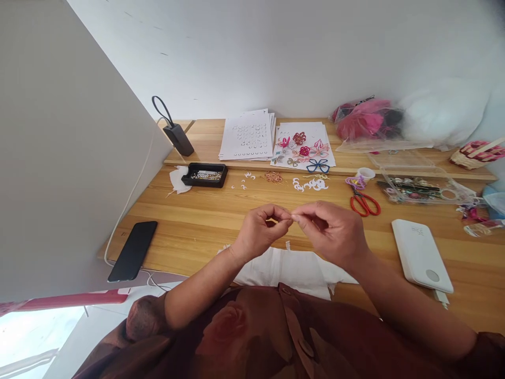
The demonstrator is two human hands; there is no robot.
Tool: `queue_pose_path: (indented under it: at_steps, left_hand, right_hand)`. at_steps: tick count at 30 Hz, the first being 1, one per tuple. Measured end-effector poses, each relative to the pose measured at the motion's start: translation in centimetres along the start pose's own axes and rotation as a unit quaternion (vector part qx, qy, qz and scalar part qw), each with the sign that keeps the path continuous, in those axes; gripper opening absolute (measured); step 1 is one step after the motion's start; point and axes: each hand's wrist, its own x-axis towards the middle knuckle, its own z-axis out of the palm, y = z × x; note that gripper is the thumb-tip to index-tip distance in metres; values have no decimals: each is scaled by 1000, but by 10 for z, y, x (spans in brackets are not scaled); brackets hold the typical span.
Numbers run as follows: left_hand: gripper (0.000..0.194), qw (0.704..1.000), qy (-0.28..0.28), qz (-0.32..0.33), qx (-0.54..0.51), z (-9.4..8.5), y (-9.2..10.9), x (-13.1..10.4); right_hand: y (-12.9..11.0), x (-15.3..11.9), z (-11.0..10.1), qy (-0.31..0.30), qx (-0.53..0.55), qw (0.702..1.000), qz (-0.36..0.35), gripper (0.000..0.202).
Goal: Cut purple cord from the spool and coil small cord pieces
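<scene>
Fingertip to fingertip, my left hand and my right hand meet above the front of the wooden table. Each one pinches thumb against forefinger; whatever lies between them is too small to make out. Beneath the hands spreads a white cloth. Just beyond them lie white curved paper cut-outs and a cluster of copper-coloured wire loops. Smaller white crescents are scattered to their left. Red-handled scissors rest right of my right hand.
A black tray holds small beads. Wire flowers lie on paper sheets beside a stack of sheets. A phone is at left, a white power bank at right. Behind it sits a clear plastic box.
</scene>
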Motion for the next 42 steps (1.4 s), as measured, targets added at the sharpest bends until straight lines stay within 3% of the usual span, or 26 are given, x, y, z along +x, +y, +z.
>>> queue_pose_path:
  at_steps: [4, 8, 10, 13, 18, 21, 23, 28, 31, 39, 42]
  left_hand:
    - [30, 997, -24, -19, -70, -2, 1, 0]
    - [32, 995, 11, -17, -102, -1, 0, 3]
    - [33, 994, 35, -11, -105, 0, -2, 4]
    - [33, 992, 71, -4, -103, 1, -6, 7]
    - [26, 991, 119, 0, -58, 1, -13, 9]
    - [21, 994, 107, 16, -19, -1, -12, 9]
    - [20, 997, 80, 22, -9, -1, -10, 7]
    - [29, 999, -14, -1, -50, -2, -4, 2]
    - [34, 996, -31, -10, -84, -2, -2, 1]
    - [34, 990, 37, -9, -133, -3, -9, 6]
    - [33, 989, 75, -7, -128, -2, -13, 9]
  right_hand:
    - [18, 13, 4, -22, 174, 975, 138, 11]
    - [31, 10, 21, -39, 330, 900, 281, 28]
    - [30, 4, 30, -42, 359, 879, 312, 33]
    - [25, -7, 40, -35, 339, 898, 279, 30]
    - [8, -20, 37, -11, 113, 988, 108, 9]
    - [-2, -17, 24, -11, 16, 1000, -12, 15]
    - [-6, -10, 14, -12, -2, 999, -53, 16]
    - [1, 14, -1, -27, 38, 999, 17, 12]
    - [14, 22, 2, -36, 92, 992, 76, 10]
    - [34, 6, 33, -43, 318, 915, 245, 24]
    - [30, -7, 40, -29, 300, 923, 238, 24]
